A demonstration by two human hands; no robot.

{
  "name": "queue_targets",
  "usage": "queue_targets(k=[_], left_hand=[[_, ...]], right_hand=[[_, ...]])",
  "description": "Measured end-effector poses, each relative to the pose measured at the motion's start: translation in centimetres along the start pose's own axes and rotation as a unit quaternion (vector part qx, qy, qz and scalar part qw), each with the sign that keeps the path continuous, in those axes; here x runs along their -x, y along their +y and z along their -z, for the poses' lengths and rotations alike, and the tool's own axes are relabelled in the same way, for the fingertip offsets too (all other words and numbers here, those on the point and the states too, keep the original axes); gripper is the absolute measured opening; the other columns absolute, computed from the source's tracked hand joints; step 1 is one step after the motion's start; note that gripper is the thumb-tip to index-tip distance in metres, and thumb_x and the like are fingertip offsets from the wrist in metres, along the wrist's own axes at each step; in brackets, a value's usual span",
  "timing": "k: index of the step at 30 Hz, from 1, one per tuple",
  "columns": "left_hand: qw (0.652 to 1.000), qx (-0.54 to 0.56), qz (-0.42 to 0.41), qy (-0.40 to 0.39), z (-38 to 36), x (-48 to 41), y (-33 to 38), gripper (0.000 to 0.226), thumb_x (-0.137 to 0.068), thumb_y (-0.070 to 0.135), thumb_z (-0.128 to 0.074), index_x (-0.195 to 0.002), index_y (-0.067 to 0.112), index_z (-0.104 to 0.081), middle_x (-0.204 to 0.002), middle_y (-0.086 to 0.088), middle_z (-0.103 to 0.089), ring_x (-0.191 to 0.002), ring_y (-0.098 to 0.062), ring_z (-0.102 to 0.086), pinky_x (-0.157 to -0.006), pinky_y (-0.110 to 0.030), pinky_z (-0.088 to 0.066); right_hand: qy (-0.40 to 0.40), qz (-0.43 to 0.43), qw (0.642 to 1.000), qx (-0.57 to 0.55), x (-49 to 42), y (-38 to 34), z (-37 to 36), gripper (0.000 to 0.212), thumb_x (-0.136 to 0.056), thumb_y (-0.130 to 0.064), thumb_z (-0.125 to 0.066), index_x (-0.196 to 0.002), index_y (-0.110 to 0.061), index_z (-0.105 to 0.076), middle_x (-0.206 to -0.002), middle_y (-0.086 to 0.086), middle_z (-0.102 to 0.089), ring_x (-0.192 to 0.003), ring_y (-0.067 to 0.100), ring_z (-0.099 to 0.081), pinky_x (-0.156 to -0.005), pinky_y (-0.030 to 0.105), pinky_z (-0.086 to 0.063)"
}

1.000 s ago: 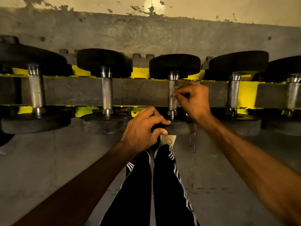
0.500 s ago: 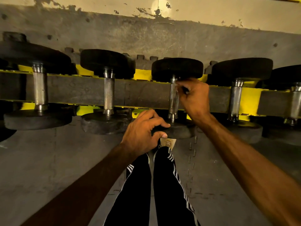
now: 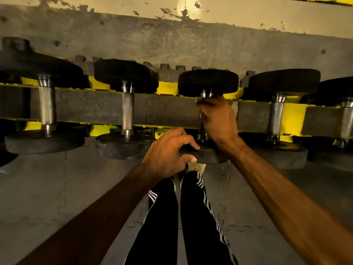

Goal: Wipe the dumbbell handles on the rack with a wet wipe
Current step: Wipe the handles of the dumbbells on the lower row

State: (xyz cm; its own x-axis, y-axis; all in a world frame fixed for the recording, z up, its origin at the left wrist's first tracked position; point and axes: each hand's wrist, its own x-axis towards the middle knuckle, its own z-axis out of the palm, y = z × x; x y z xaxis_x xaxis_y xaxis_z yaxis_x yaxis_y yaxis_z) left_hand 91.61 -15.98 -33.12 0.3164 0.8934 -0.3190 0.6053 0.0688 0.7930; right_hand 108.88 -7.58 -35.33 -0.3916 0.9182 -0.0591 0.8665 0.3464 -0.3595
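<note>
From my head camera I look down on the rack, a yellow frame with grey padded rails running left to right across the view. Five dumbbells lie across it with their handles pointing away from me.

My right hand is wrapped round the handle of the middle dumbbell, fingers curled tight just under the far head, near the rack's back rail. The fingers are blurred, and I cannot make out the wet wipe inside that grip.

My left hand grips the near head of the same dumbbell at the rack's front edge, fingers curled over the top of the head and thumb against its rim.

To the left, the second dumbbell and the leftmost dumbbell lie with bare knurled handles. To the right, another dumbbell lies just beside my wrist, and the last one sits at the rack's right end.

Below my hands are my black striped trousers, a shoe and the grey matted floor.
</note>
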Motion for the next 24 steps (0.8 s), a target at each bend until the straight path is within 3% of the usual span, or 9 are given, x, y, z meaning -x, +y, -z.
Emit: queue_targets(k=[4, 7, 11, 13, 16, 19, 21, 22, 24], left_hand=[[1.000, 0.000, -0.001, -0.011, 0.2, -0.2, 0.0, 0.034, -0.068, 0.033, -0.087, -0.098, 0.038, -0.071, -0.100, 0.012, -0.058, -0.099, -0.009, -0.053, -0.079, -0.040, -0.052], [1.000, 0.002, 0.005, -0.006, 0.1, 0.0, 0.1, 0.034, -0.070, 0.032, -0.087, -0.099, 0.037, -0.071, -0.100, 0.013, -0.058, -0.098, -0.007, -0.051, -0.080, -0.038, -0.052], [1.000, 0.006, 0.007, 0.005, -0.2, 0.1, 0.0, 0.035, -0.068, 0.033, -0.087, -0.099, 0.039, -0.070, -0.098, 0.015, -0.055, -0.098, -0.009, -0.052, -0.080, -0.041, -0.052], [1.000, 0.006, 0.001, 0.010, -0.2, 0.2, -0.1, 0.036, -0.068, 0.033, -0.086, -0.100, 0.038, -0.070, -0.097, 0.015, -0.056, -0.097, -0.010, -0.052, -0.079, -0.041, -0.052], [1.000, 0.002, -0.006, 0.014, -0.3, 0.2, -0.2, 0.035, -0.068, 0.035, -0.084, -0.100, 0.037, -0.070, -0.097, 0.013, -0.057, -0.096, -0.010, -0.053, -0.078, -0.041, -0.053], [1.000, 0.000, -0.007, 0.017, -0.4, 0.2, -0.3, 0.035, -0.068, 0.037, -0.082, -0.100, 0.038, -0.069, -0.097, 0.012, -0.057, -0.096, -0.011, -0.054, -0.078, -0.041, -0.053], [1.000, 0.000, -0.009, 0.016, -0.4, 0.1, -0.2, 0.034, -0.068, 0.038, -0.080, -0.101, 0.038, -0.069, -0.097, 0.013, -0.057, -0.096, -0.012, -0.054, -0.078, -0.041, -0.052], [1.000, 0.000, -0.009, 0.016, -0.4, 0.1, -0.2, 0.035, -0.068, 0.038, -0.079, -0.101, 0.038, -0.068, -0.097, 0.013, -0.057, -0.096, -0.012, -0.054, -0.078, -0.040, -0.052], [1.000, -0.001, -0.011, 0.017, -0.3, 0.1, -0.2, 0.035, -0.068, 0.038, -0.079, -0.101, 0.038, -0.068, -0.097, 0.014, -0.056, -0.096, -0.012, -0.054, -0.077, -0.040, -0.052]], right_hand=[[-0.009, 0.058, 0.998, 0.009, 0.7, 1.0, -0.1, 0.034, -0.069, 0.004, -0.076, -0.103, -0.002, -0.074, -0.103, 0.017, -0.072, -0.095, 0.039, -0.066, -0.077, 0.041, -0.056], [0.078, -0.008, 0.995, -0.060, -0.8, 1.3, -0.4, 0.026, -0.081, 0.000, -0.069, -0.108, -0.002, -0.073, -0.112, 0.014, -0.070, -0.101, 0.034, -0.066, -0.083, 0.041, -0.058], [0.160, -0.189, 0.947, -0.204, 0.8, 0.8, -1.1, 0.023, -0.088, -0.007, -0.067, -0.110, -0.009, -0.074, -0.106, 0.004, -0.072, -0.096, 0.013, -0.065, -0.089, 0.022, -0.053], [0.143, -0.337, 0.879, -0.305, 0.8, 1.6, -1.8, 0.019, -0.088, -0.005, -0.069, -0.105, -0.009, -0.075, -0.096, -0.002, -0.073, -0.087, 0.008, -0.068, -0.085, 0.025, -0.057], [0.070, -0.518, 0.698, -0.489, -1.5, 2.6, -2.9, 0.021, -0.091, 0.004, -0.060, -0.107, -0.005, -0.070, -0.091, 0.004, -0.069, -0.085, 0.019, -0.068, -0.079, 0.040, -0.060], [0.028, -0.577, 0.533, -0.618, -3.3, 2.4, -2.7, 0.018, -0.097, 0.000, -0.046, -0.096, -0.009, -0.061, -0.084, 0.010, -0.065, -0.077, 0.024, -0.066, -0.066, 0.036, -0.057], [0.026, -0.581, 0.438, -0.685, -3.1, 2.4, -2.6, 0.014, -0.098, -0.007, -0.047, -0.102, -0.008, -0.061, -0.086, 0.012, -0.069, -0.076, 0.024, -0.069, -0.073, 0.035, -0.059], [0.037, -0.572, 0.413, -0.707, -2.7, 2.4, -2.5, 0.013, -0.098, -0.007, -0.050, -0.104, -0.008, -0.061, -0.084, 0.011, -0.071, -0.074, 0.023, -0.071, -0.075, 0.035, -0.060], [0.064, -0.543, 0.423, -0.723, -2.0, 2.5, -2.5, 0.012, -0.096, -0.003, -0.054, -0.103, -0.008, -0.062, -0.078, 0.007, -0.074, -0.072, 0.021, -0.073, -0.066, 0.032, -0.061]])
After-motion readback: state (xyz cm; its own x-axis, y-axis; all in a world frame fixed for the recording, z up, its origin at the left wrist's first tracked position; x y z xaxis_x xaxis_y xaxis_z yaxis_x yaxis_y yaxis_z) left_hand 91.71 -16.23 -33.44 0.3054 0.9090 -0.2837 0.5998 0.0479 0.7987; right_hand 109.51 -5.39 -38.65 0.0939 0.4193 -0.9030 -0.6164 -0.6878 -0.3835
